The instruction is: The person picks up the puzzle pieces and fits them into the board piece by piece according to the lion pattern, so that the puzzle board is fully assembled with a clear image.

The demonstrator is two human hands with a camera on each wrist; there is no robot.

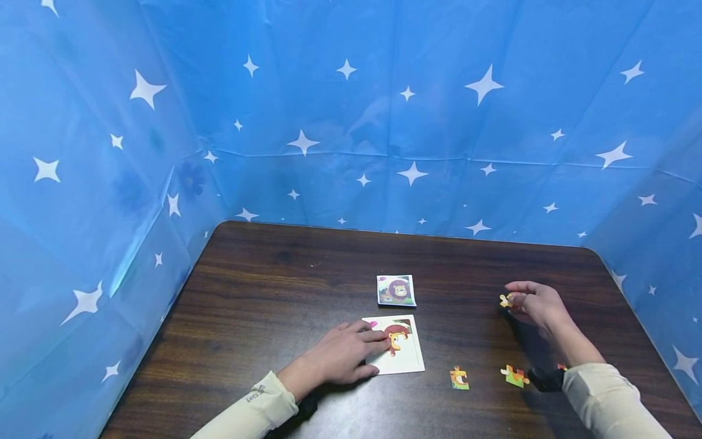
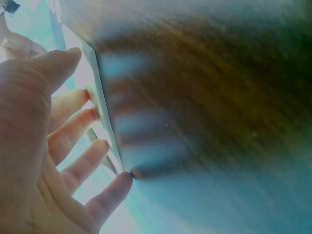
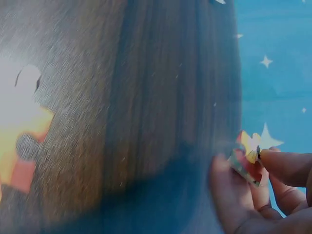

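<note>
My left hand (image 1: 347,352) lies over the left side of a white puzzle board (image 1: 403,364), fingers extended. Its fingertips touch the joined lion pieces (image 1: 397,336) in the board. From the left wrist view, the fingers (image 2: 80,168) spread along the board's edge. On the right, thumb and fingers of my right hand (image 1: 540,305) pinch a small puzzle piece (image 1: 505,300) above the table. The right wrist view shows that piece (image 3: 248,158) held tilted, with yellow, red and green on it; the fingers hide part of it.
Behind the board lies a lion picture card (image 1: 396,291). Loose puzzle pieces lie to the right of the board: one (image 1: 459,378) near it, another (image 1: 514,375) by the right forearm, and a partly hidden one (image 1: 562,367) at the sleeve. A blue starry curtain (image 1: 356,122) surrounds the dark wooden table (image 1: 285,280).
</note>
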